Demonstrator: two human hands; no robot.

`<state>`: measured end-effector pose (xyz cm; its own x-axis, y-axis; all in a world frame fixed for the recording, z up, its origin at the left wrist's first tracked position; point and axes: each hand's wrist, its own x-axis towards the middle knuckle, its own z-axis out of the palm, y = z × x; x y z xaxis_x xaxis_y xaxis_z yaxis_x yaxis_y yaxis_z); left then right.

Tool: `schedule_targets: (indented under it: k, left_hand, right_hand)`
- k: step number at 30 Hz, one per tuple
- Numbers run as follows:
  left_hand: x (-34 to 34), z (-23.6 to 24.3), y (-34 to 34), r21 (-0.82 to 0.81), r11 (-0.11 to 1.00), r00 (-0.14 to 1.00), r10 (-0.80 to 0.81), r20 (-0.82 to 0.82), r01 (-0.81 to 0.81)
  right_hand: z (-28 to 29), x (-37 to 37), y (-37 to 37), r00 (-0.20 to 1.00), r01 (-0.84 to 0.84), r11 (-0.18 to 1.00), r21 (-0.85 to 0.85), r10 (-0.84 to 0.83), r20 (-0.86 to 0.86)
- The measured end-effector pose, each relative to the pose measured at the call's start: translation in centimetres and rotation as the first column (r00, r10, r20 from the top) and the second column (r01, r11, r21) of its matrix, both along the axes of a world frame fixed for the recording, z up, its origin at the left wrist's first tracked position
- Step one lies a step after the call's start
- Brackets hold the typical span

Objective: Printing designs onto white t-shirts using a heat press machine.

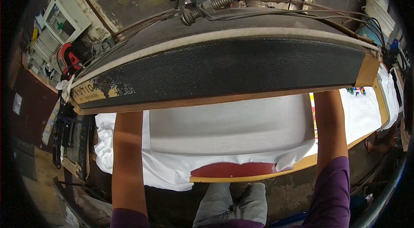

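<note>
Both my forearms reach forward under the raised dark upper plate of a heat press, which hides both hands. My left forearm passes over white fabric at the left, apparently a garment. My right forearm goes under the plate's right part, beside a red and yellow print. Between the arms lies a smooth greyish-white sheet on the fabric. Beneath is a maroon board with a yellow edge, bared at the front. More white cloth with small coloured emblems lies to the right.
A spring and bracket stand above the press, with loose cables across its top. A white first-aid cabinet and a red and black device are at the far left. A black metal frame stands left of the board.
</note>
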<state>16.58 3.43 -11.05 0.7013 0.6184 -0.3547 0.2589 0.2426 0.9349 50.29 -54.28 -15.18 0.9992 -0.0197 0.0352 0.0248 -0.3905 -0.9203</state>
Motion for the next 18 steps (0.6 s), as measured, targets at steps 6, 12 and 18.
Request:
schedule_targets:
  k: [6,12,18]
  left_hand:
    - [-1.5,-1.3,-1.1,-0.076,0.997,1.0,-0.006,0.021,0.007]
    - [-2.6,-3.9,-1.4,-0.199,0.98,1.0,-0.001,0.018,0.004]
    - [-8.7,-5.9,-6.0,-0.408,0.913,0.993,0.024,0.117,0.026]
  right_hand:
    - [-0.3,-0.8,0.1,1.0,-0.001,1.0,0.001,0.001,-0.012]
    - [-1.9,-2.8,1.3,0.997,-0.069,0.998,0.012,0.069,-0.016]
    - [-3.0,-17.8,3.7,0.833,-0.364,0.781,0.508,0.517,-0.198]
